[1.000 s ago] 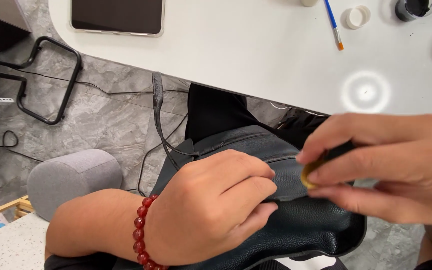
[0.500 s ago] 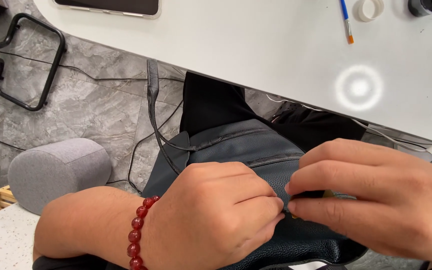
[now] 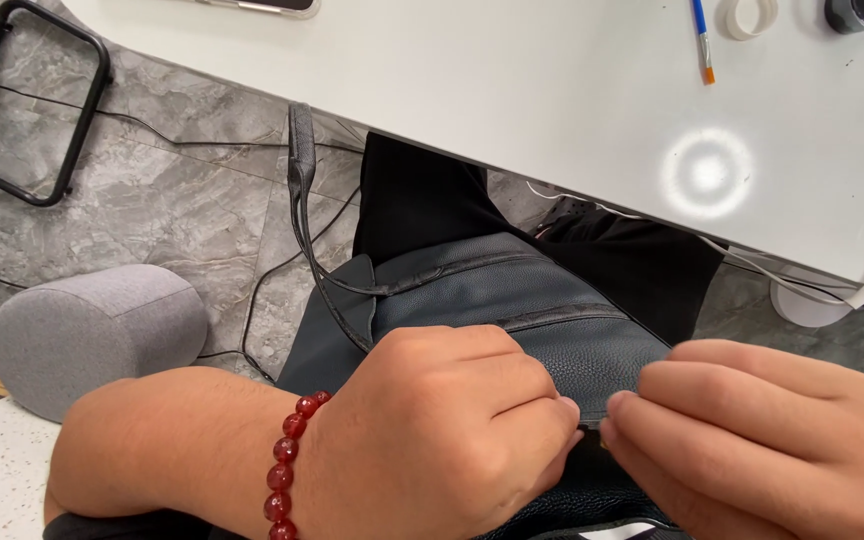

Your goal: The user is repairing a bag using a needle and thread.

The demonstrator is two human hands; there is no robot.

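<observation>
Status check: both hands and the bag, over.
Left hand fisted, pinching the dark grey-blue pebbled leather bag at its opening. Right hand fingertips meet it there. Bag on lap; strap hangs floorward. Nothing in the way.

White table (image 3: 512,90), paintbrush (image 3: 701,42), tape ring (image 3: 747,17), phone (image 3: 262,5)

Two hands, left hand (image 3: 442,440) and right hand (image 3: 762,440), pinch the near edge of a dark leather bag (image 3: 522,300) on a lap, below a white desk (image 3: 512,90).
</observation>
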